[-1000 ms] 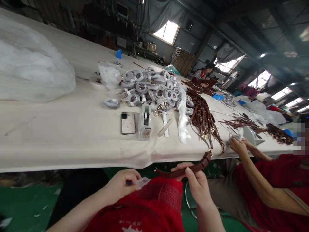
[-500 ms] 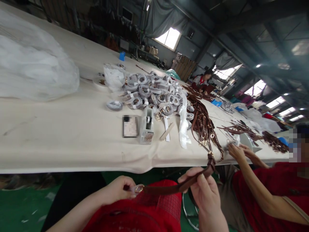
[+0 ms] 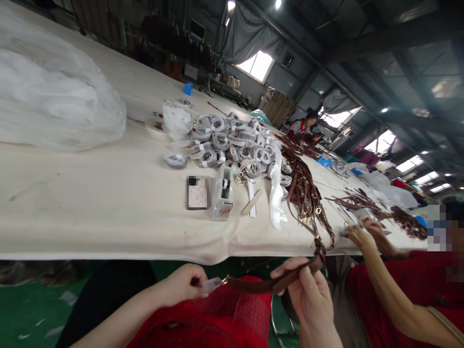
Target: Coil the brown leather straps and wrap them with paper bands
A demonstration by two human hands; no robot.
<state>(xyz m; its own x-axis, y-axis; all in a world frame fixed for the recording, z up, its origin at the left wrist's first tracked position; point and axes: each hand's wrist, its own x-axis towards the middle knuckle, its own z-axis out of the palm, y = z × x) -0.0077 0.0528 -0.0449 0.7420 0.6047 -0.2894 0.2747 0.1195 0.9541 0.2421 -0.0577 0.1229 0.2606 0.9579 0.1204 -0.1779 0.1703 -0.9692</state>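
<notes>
A brown leather strap (image 3: 252, 286) is stretched between my two hands, in front of the table edge. My left hand (image 3: 184, 286) is closed in a pinch on a translucent plastic strip (image 3: 212, 285), which meets the small gold-coloured hardware (image 3: 225, 280) at the strap's left end. My right hand (image 3: 311, 295) is closed around the strap, thumb on top. Beyond that hand the strap bends up toward the table, to a buckle (image 3: 318, 240) beside a bundle of brown straps (image 3: 301, 186).
Coiled straps in pale wrapping (image 3: 221, 140) are heaped on the table (image 3: 90, 203). Nearer stand a tape dispenser (image 3: 224, 193) and a dark-edged rectangular item (image 3: 197, 193). A large plastic bag (image 3: 65, 106) lies left. At right, a co-worker's hands (image 3: 362, 234) work over the table.
My left hand has shifted slightly, and more of the plastic strip now shows between its fingers and the gold hardware. My right hand still grips the strap. The co-worker's hands have moved.
</notes>
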